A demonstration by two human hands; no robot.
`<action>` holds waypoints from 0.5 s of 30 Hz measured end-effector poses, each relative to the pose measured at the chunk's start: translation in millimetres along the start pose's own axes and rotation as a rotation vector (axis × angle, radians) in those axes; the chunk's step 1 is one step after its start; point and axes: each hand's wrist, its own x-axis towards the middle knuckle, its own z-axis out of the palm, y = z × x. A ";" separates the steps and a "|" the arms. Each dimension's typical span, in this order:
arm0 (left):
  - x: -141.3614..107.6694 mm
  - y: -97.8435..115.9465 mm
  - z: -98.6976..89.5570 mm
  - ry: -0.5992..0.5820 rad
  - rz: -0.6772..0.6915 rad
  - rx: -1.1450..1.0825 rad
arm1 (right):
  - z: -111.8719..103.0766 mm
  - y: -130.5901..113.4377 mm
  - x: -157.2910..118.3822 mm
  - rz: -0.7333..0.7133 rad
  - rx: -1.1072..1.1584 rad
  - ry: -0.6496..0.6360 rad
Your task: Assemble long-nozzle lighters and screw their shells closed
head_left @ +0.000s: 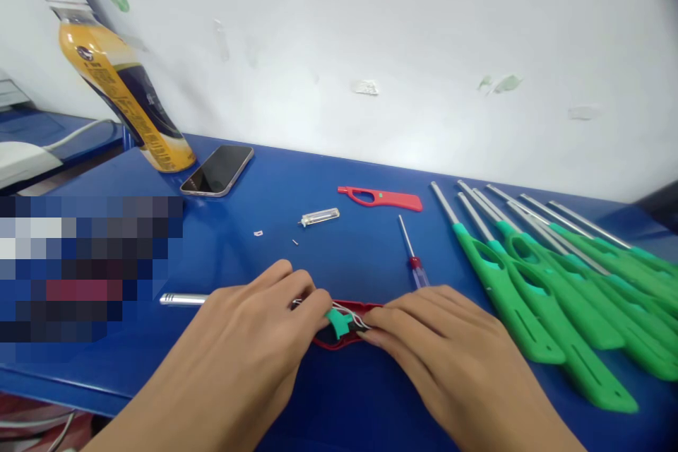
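An opened long-nosed lighter lies on the blue table in front of me, its red half-shell (335,347) facing up. Inside it show a green trigger (339,323) and thin white wires (347,308). The lighter's metal tube (183,299) sticks out to the left from under my left hand (259,332). That hand is closed around the tube end of the shell, thumb and forefinger beside the trigger. My right hand (445,346) grips the handle end, its fingertips pressed in by the wires. Both hands hide much of the shell's inside.
Beyond my hands lie a red cover half (400,200), a clear fuel tank (320,217), a screwdriver (418,272), a small pale piece (258,233) and a tiny metal part (295,241). Several green lighters (534,304) spread rightward. A phone (219,171) and yellow bottle (127,92) stand left.
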 end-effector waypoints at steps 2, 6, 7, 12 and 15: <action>1.1 -1.2 0.3 -0.008 -0.011 0.016 | 0.9 0.2 -0.2 -0.013 0.003 0.020; 3.6 -2.2 0.0 0.017 -0.017 0.008 | -0.1 0.9 -1.6 -0.019 0.007 0.038; 4.0 -2.0 -0.3 0.024 -0.015 0.001 | -0.6 0.9 -2.0 -0.014 0.014 0.041; 5.8 -1.1 -1.8 0.051 -0.012 -0.032 | -1.1 -0.5 -2.7 0.025 0.069 0.061; 6.9 -1.4 -1.2 0.069 -0.012 -0.067 | -0.2 -0.4 -3.2 0.023 0.083 0.048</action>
